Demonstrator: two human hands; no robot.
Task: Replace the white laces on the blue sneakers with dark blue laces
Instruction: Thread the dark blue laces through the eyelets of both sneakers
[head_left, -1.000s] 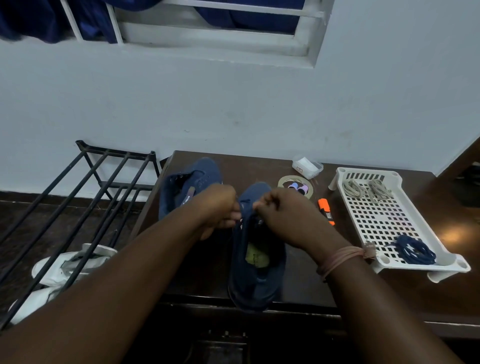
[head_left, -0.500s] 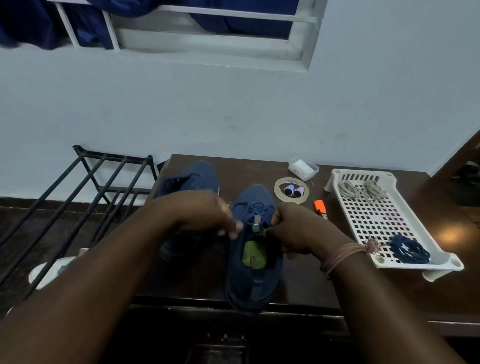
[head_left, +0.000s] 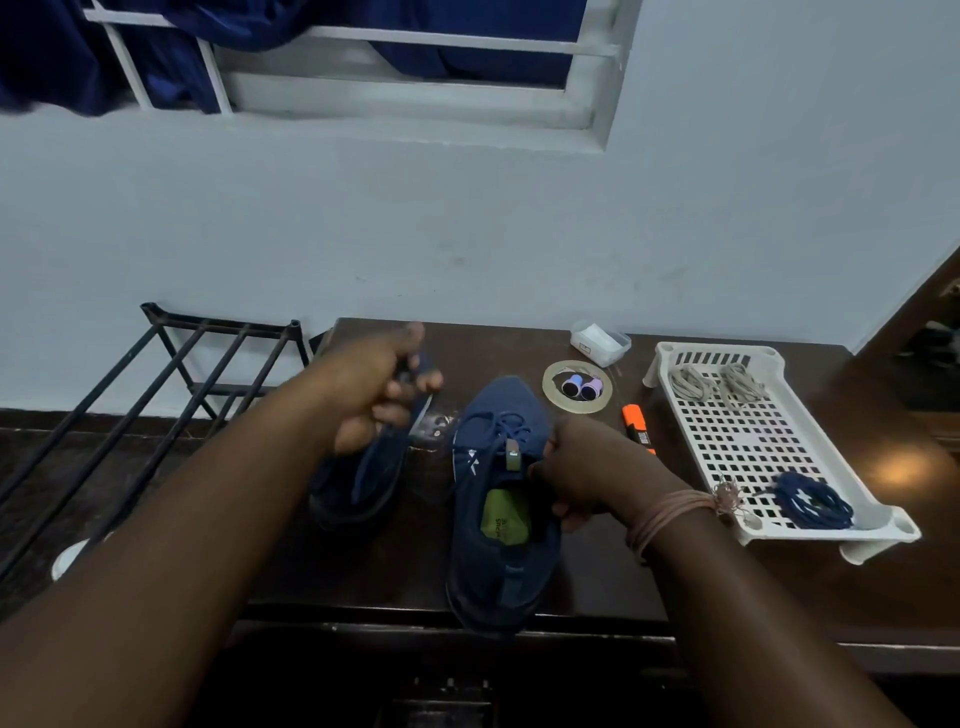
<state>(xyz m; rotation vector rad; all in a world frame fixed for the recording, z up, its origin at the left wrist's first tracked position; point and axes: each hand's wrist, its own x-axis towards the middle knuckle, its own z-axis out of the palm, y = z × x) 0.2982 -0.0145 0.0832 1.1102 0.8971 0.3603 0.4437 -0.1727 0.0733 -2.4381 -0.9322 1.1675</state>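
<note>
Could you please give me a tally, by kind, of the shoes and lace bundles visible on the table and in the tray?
Blue sneakers: 2 (right sneaker, left sneaker)
Pale lace bundles: 2 (first, second)
Dark blue lace bundles in the white tray: 1
Total: 5

On the counter (head_left: 597, 571), one sneaker (head_left: 498, 519) lay left of the tray (head_left: 675, 358); a second sneaker (head_left: 363, 483) lay farther left. Two lace bundles (head_left: 717, 382) sat in the tray's far end, another bundle (head_left: 810, 501) in its near end.
</note>
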